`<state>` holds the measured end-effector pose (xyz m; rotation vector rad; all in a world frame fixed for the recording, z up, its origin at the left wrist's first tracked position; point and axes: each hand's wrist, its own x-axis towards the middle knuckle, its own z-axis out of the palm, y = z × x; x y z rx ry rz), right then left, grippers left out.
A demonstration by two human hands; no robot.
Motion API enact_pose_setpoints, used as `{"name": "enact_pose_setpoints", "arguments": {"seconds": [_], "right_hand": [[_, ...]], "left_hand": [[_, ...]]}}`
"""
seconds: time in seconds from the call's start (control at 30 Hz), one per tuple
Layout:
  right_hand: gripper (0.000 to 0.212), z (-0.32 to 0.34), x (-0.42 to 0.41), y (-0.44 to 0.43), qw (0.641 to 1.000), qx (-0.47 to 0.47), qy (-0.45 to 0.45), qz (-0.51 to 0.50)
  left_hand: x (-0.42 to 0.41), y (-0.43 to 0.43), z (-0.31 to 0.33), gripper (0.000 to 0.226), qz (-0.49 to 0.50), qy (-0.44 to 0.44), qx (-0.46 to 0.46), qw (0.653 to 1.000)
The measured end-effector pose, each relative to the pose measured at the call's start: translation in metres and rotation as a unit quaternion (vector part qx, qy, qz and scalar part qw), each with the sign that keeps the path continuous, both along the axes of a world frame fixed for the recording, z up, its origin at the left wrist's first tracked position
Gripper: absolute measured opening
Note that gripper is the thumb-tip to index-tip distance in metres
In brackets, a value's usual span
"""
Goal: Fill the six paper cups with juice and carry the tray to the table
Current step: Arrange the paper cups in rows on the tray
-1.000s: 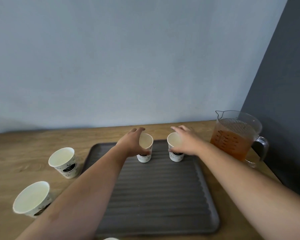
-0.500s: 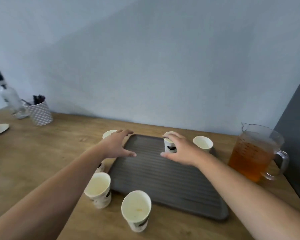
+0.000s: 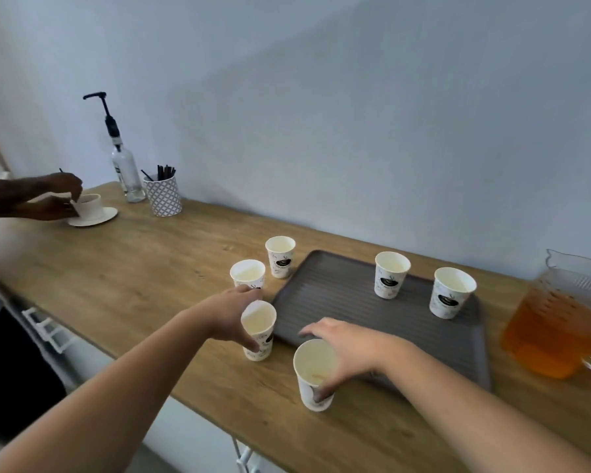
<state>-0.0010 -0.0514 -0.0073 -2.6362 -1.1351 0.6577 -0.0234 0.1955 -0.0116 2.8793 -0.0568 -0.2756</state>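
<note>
Grey tray (image 3: 372,302): flat on wooden counter (image 3: 116,278), ribbed, landmark for all places below.
Cups on tray: two, upright, at far edge; far cup (image 3: 390,274) toward middle, corner cup (image 3: 451,292) toward right end; both look empty.
Cups off tray: four, all upright on counter past left edge and near-left corner.
Back cup (image 3: 280,256): just beside far-left corner of tray.
Second cup (image 3: 247,275): left of tray, near back cup, partly behind left hand.
Left hand (image 3: 232,315): at left edge of tray, fingers wrapped round third cup (image 3: 258,329), thumb on near side.
Right hand (image 3: 348,346): over near-left corner of tray, thumb and fingers curled round rim of front cup (image 3: 314,373); front cup on counter just off near edge.
Jug (image 3: 556,322): clear, orange juice inside, beyond right end of tray, apart from it.
Far left of tray, well apart: pump bottle (image 3: 125,172), patterned holder (image 3: 162,198) with dark sticks, white mug on saucer (image 3: 93,215), another person's hands (image 3: 57,199) at mug.
</note>
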Motion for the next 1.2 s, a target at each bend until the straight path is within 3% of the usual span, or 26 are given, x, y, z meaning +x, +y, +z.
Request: {"name": "enact_pose_setpoints", "arguments": {"seconds": [0.17,0.6,0.97,1.2], "right_hand": [[0.078,-0.009,0.001,0.001,0.999,0.030,0.001,-0.021],[0.077,0.045,0.084,-0.023,0.982,0.103,-0.056,-0.148],[0.080,0.025,0.200,-0.005,0.948,0.137,-0.080,-0.275],[0.083,0.000,0.237,0.014,0.949,0.105,-0.073,-0.287]], "left_hand": [[0.002,0.001,-0.006,0.074,0.008,-0.028,-0.037,0.999],[0.084,-0.027,0.036,0.087,-0.051,-0.058,-0.058,0.995],[0.146,-0.039,-0.008,0.083,-0.101,-0.053,-0.080,0.990],[0.156,-0.041,-0.027,0.082,-0.115,-0.055,-0.130,0.983]]}}
